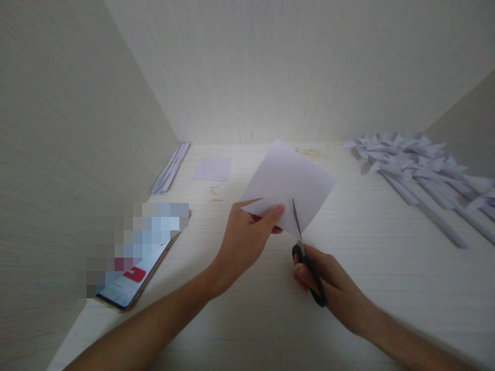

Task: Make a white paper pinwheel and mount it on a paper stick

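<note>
the left hand [247,234], at the centre of the frame, pinched the lower left corner of a pale lilac paper square [290,185] between thumb and fingers, holding it tilted up off the worktop [386,268] with one corner pointing toward the top of the frame. just to the lower right, the right hand [325,281] was clenched through the black handles of a pair of scissors [305,252], whose blades pointed upward and reached into the bottom edge of the paper square, just beside the left thumb. how far apart the blades stood could not be told. at the lower left of the frame a phone [133,281] lay on the worktop with its screen lit, partly blurred over. further up, left of centre, a small flat paper sheet [212,168] lay by itself, and a stack of paper strips [170,167] leaned along the left wall. at the upper right a heap of folded paper pinwheels [417,165] on long sticks lay spread toward the right edge.
</note>
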Tool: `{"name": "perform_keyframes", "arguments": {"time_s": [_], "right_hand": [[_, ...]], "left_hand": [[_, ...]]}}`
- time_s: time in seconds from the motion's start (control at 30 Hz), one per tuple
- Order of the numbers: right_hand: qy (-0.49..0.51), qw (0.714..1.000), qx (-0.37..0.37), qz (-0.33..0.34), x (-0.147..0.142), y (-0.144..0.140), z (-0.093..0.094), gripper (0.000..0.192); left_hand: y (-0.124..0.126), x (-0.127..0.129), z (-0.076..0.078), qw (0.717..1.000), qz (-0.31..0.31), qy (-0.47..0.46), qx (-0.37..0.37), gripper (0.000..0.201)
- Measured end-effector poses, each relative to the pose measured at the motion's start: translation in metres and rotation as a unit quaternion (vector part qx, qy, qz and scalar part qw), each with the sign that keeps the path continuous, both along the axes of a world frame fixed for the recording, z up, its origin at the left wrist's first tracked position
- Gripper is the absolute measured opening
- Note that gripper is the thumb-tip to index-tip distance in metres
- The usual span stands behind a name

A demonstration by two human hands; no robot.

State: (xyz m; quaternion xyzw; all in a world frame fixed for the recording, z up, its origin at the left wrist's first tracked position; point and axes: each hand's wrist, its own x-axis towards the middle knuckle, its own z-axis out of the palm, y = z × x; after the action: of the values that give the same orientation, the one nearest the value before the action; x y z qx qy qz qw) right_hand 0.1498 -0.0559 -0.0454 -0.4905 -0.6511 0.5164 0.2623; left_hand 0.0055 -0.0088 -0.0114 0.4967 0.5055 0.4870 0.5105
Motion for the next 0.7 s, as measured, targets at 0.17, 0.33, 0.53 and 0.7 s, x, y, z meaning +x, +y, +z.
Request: {"name": "perform_keyframes", "arguments": {"time_s": [0.17, 0.33, 0.53, 0.7], "right_hand": [[0.011, 1.0, -0.017, -0.006, -0.0002, -0.0001, -0.0002, 0.028], [0.005, 1.0, -0.018, -0.006, -0.0009, 0.0005, -0.0021, 0.026], [0.009, 1.0, -0.014, -0.009, 0.0002, -0.0003, -0.0036, 0.026], [0.006, 1.0, -0.012, -0.013, 0.0011, -0.0007, -0.0035, 0.025]], "left_hand": [[-0.0002, -0.0006, -0.001, 1.0, -0.006, -0.005, 0.001, 0.022], [-0.0009, -0.0004, 0.0, 1.0, -0.008, -0.003, 0.001, 0.022], [0.0005, 0.0004, 0.0004, 1.0, -0.006, -0.001, -0.001, 0.021], [0.0011, 0.0002, -0.0006, 1.0, -0.006, 0.0, 0.0, 0.02]]}}
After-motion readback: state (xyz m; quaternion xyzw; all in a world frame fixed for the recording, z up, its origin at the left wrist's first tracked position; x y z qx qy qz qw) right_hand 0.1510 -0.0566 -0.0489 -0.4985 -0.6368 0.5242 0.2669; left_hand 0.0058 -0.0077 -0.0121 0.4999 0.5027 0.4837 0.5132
